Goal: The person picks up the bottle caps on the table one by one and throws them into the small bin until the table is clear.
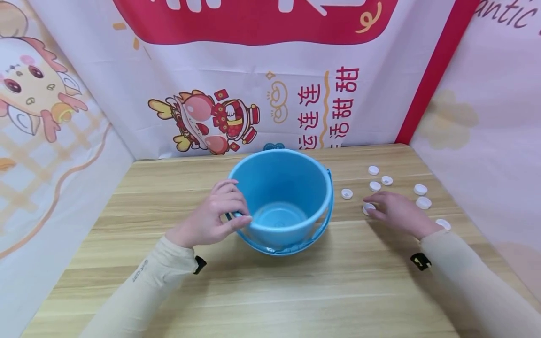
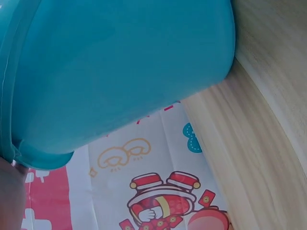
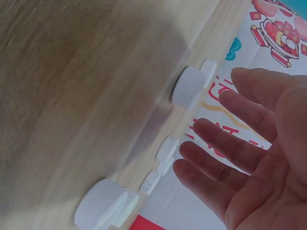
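A blue plastic bucket stands upright on the table, its handle lowered round the near side. My left hand grips the bucket's left rim, with the fingers over the edge and the thumb in front. In the left wrist view the bucket's outer wall fills most of the picture. My right hand hovers just above a white bottle cap, partly covering it in the head view. In the right wrist view its fingers are loosely extended and hold nothing, with a gap to the cap.
Several more white caps lie scattered on the right side of the wooden table, one cap nearest the bucket and another cap by my right wrist. Printed cloth hangs behind and at both sides of the table.
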Action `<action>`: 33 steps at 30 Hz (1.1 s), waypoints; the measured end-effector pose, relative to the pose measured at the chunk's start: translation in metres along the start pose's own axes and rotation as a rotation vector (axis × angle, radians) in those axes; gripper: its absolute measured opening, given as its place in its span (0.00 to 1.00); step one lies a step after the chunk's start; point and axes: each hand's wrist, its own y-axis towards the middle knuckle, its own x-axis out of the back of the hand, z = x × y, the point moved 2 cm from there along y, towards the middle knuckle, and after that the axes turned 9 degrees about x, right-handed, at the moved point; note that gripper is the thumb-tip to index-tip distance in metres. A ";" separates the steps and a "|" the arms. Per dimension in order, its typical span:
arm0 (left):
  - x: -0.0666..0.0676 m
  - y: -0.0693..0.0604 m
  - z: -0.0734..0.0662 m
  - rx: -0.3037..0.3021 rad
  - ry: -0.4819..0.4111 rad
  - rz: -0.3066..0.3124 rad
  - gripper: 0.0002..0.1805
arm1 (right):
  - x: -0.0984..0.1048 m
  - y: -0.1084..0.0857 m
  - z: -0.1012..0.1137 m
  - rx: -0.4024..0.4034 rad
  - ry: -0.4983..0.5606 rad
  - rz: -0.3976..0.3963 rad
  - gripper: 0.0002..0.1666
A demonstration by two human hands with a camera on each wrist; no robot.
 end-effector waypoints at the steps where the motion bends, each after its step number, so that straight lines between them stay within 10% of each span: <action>1: 0.000 -0.001 0.002 -0.001 -0.012 0.002 0.17 | -0.001 0.001 -0.001 -0.004 0.002 0.000 0.21; 15: 0.014 -0.008 0.005 0.038 -0.015 -0.029 0.12 | -0.012 0.010 -0.007 -0.026 0.037 -0.024 0.21; 33: 0.005 -0.008 0.002 -0.079 0.117 -0.034 0.23 | 0.011 0.014 0.004 -0.072 0.084 -0.076 0.21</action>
